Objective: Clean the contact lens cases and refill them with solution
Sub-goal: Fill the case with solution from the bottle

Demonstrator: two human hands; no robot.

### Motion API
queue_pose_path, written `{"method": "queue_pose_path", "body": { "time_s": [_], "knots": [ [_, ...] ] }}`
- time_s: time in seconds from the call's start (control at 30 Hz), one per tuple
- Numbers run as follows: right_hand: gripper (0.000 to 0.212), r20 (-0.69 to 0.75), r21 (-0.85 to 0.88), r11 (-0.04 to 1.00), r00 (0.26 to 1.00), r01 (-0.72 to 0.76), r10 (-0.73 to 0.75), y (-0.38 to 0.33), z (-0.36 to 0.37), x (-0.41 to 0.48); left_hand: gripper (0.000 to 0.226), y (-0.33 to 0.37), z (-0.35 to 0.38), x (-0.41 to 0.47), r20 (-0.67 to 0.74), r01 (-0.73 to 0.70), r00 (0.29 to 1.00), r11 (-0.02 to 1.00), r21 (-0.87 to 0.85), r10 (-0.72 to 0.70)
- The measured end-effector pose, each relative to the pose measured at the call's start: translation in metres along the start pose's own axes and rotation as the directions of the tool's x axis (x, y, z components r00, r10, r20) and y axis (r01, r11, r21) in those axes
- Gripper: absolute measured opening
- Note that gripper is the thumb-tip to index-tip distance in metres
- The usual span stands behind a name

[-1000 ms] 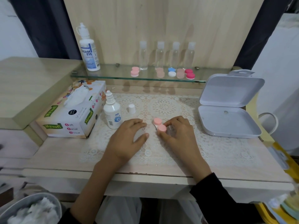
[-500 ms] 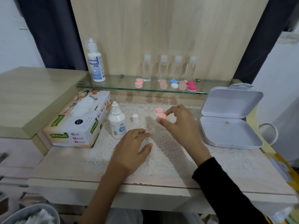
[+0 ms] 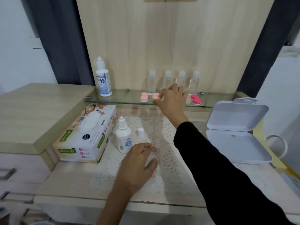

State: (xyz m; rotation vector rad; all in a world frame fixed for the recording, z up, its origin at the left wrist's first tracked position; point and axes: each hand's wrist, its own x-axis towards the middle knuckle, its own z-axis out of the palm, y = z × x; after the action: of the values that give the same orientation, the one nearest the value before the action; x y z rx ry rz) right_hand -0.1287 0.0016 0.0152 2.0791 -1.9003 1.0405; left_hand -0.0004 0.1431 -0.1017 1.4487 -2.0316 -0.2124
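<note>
Pale pink, round-capped plastic contact lens case is pinched in the fingertips of the right hand at the clear glass shelf, just beside a matching pink case (smooth, glossy lids). The left hand lies loose and empty, fingers relaxed, on the white lace mat. It is near the small white plastic solution bottle, whose white cap stands apart.

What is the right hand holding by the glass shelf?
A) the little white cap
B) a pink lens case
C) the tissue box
B: the right hand pinches a pink lens case over the glass shelf.
</note>
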Motion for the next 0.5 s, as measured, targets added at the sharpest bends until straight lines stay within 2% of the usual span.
{"method": "queue_pose_path", "body": {
  "time_s": [0.37,0.5],
  "knots": [
    [0.036,0.079,-0.065,0.998,0.997,-0.015,0.020,-0.003,0.007,0.010,0.046,-0.002,0.001,0.000,-0.009,0.013,1.000,1.000,0.001,-0.013],
    [0.051,0.045,-0.054,0.998,0.998,-0.036,0.038,0.008,0.003,0.011,0.039,-0.001,-0.001,-0.001,-0.009,0.005,1.000,1.000,-0.007,-0.005]
  ]
}}
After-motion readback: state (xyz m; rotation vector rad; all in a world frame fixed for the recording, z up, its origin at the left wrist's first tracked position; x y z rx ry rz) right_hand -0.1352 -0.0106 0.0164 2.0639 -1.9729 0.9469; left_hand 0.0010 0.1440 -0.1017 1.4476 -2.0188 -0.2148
